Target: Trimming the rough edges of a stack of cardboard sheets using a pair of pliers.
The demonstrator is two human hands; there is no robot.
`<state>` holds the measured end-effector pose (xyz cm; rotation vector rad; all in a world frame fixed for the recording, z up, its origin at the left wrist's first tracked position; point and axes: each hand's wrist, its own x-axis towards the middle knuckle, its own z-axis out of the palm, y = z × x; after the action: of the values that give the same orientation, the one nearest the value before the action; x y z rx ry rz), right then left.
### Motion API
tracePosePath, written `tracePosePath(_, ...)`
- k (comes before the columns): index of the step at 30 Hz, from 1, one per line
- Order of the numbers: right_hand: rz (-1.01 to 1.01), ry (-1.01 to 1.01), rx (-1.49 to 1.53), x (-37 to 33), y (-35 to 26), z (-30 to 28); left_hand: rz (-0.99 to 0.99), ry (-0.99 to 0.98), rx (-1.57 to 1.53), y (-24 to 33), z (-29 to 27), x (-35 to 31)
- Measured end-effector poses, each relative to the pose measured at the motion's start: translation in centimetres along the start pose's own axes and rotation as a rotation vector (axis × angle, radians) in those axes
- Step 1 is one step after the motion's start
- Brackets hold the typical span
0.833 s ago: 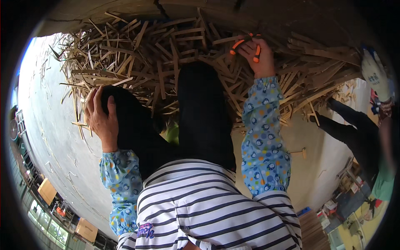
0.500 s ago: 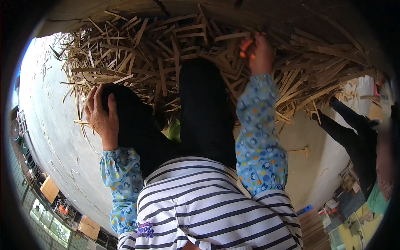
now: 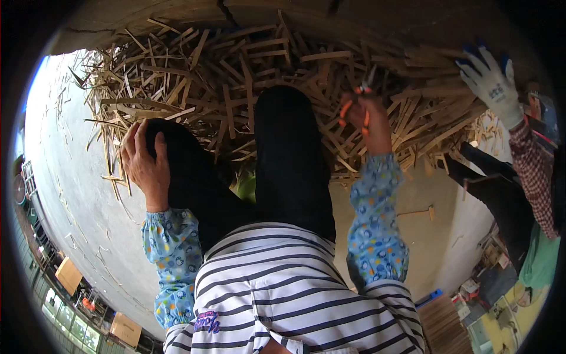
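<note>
My right hand is closed around the orange handles of a pair of pliers, whose metal jaws point away from me. They hover over a heap of thin wooden strips that spreads across the far side, in front of my knees. Nothing shows between the jaws, though they are small and a little blurred. My left hand rests on my left knee, fingers spread and curved over the black trouser leg, holding nothing. Patterned blue sleeve covers reach from both wrists up my forearms.
At the right, a co-worker's white-gloved hand reaches over the heap, with that person's black-clad legs below. Loose strips lie scattered on the grey floor. Cardboard boxes stand at lower left. A dark surface borders the heap's far side.
My right hand has drawn back toward me with the pliers, whose jaws now show. A co-worker's gloved hand has come in over the heap from the right. My left hand stays put.
</note>
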<state>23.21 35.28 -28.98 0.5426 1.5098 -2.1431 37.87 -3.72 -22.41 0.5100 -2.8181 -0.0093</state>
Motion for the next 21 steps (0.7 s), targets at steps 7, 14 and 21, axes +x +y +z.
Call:
tracePosePath(7,-0.048,-0.061,0.168,9.9,-1.4,1.3,-0.02,0.009,-0.028,-0.8,-0.1,-0.4)
tracePosePath(14,-0.092,0.074,0.236,9.8,-1.1,3.9,-0.029,0.003,-0.011,-1.3,-0.1,-0.8)
tracePosePath(21,-0.035,0.076,0.251,5.5,5.5,-4.2,-0.041,0.017,0.001,-1.0,-0.2,-0.6)
